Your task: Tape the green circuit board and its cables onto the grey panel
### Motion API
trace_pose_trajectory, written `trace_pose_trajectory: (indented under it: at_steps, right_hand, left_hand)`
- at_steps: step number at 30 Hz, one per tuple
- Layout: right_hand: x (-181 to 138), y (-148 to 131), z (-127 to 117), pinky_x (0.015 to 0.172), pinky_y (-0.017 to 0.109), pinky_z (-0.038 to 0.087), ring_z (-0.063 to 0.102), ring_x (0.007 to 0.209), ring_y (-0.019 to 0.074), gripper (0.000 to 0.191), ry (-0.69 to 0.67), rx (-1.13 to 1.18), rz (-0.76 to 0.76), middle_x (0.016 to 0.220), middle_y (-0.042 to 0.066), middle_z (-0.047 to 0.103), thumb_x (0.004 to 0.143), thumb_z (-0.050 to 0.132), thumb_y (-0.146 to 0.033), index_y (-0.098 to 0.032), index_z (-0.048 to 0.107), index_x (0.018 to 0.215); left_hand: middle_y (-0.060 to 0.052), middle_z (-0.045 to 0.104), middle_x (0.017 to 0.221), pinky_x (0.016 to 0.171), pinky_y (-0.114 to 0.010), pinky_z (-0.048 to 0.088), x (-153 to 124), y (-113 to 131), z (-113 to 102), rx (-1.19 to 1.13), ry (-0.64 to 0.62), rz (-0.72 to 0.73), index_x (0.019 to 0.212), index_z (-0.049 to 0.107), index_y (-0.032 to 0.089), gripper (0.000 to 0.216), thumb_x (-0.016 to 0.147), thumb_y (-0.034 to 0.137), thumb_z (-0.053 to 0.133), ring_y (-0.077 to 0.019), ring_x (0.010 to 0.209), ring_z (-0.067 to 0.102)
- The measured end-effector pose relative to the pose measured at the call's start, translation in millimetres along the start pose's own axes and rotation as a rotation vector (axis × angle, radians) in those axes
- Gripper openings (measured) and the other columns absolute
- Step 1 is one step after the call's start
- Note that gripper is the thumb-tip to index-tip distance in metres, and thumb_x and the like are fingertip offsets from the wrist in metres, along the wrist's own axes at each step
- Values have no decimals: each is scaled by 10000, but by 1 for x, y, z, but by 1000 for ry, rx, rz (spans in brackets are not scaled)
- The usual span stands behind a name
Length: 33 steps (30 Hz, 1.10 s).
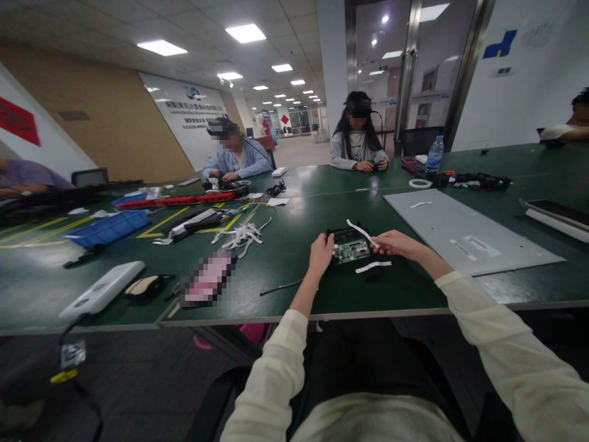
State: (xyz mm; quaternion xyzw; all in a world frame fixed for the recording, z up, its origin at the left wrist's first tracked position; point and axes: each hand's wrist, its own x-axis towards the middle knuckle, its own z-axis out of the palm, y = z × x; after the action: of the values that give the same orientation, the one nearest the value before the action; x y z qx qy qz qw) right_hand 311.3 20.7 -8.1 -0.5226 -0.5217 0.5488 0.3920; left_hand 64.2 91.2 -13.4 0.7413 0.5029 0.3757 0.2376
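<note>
A small green circuit board (pixel 350 248) in a black frame lies on the dark green table (pixel 294 288) in front of me. My left hand (pixel 321 253) grips its left edge with curled fingers. My right hand (pixel 394 243) pinches one end of a white strip (pixel 361 231) that arcs up over the board. A second white strip (pixel 373 266) lies flat on the table just below the board, beside a small black piece (pixel 373 275).
A grey panel (pixel 464 233) lies to the right. A pile of white strips (pixel 239 236), a blue tray (pixel 110 227), a white device (pixel 103 288) and a thin black cable (pixel 280 286) lie to the left. Two people sit across the table; a water bottle (pixel 435 153) stands at the far right.
</note>
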Motion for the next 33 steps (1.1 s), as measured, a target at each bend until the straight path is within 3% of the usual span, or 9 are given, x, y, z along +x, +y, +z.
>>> trace_pose_trajectory:
  at_steps: [9,12,14,17,20,22,24,26,33]
  right_hand:
    - [3,6,-4,426,156,284,546,568,91,473,-65,-78,11,709,92,682,787,588,-560,-117,703,904]
    - [6,8,-8,448,174,328,575,583,115,491,16,-211,-16,708,93,685,812,538,-579,-131,701,930]
    - [8,8,-15,509,208,401,600,615,136,474,174,-369,-77,741,94,690,851,487,-555,-142,699,948]
    - [10,10,-33,708,291,475,639,772,189,420,524,-688,-159,867,108,695,910,400,-452,-160,686,1007]
    - [9,23,-56,930,440,403,533,1124,298,434,878,-978,-134,1190,178,597,908,384,-390,-141,595,1194]
    - [8,37,-70,974,590,305,339,1291,392,524,1025,-1073,15,1380,235,419,891,397,-425,-111,505,1296]
    - [7,50,-82,951,694,221,227,1329,449,593,1043,-1079,211,1431,277,315,883,375,-477,-84,477,1316]
    - [9,60,-90,937,732,169,227,1322,464,627,986,-1060,332,1414,307,316,890,314,-511,-69,491,1299]
    - [12,68,-99,969,701,146,245,1314,459,688,892,-1091,340,1423,295,303,889,235,-560,-86,469,1330]
  left_hand:
    - [13,524,642,577,-235,314,4,-4,2,30,24,-6,700,487,180,299,913,379,421,-130,628,489]
    - [11,540,659,576,-230,317,4,-4,1,23,21,-9,706,498,179,294,913,372,420,-126,628,496]
    - [9,545,662,572,-229,317,3,-4,1,20,20,-14,702,500,178,298,911,375,422,-125,624,496]
    - [7,550,663,564,-230,318,3,-3,0,13,15,-29,697,503,177,305,908,386,429,-125,613,492]
    - [2,562,672,566,-231,328,2,-1,-1,3,5,-46,715,517,175,293,905,382,437,-127,612,492]
    - [-1,568,680,567,-231,333,2,-1,-1,-3,-4,-56,726,525,173,283,904,375,439,-128,613,494]
    - [-4,569,681,563,-231,333,2,0,-2,-6,-11,-62,721,525,172,283,902,375,444,-129,613,493]
    - [-5,566,678,559,-232,331,2,0,-2,-8,-14,-64,709,520,173,292,899,383,446,-131,612,493]
    - [0,565,677,575,-229,336,2,0,-1,-12,-17,-69,717,525,176,291,895,388,437,-132,623,500]
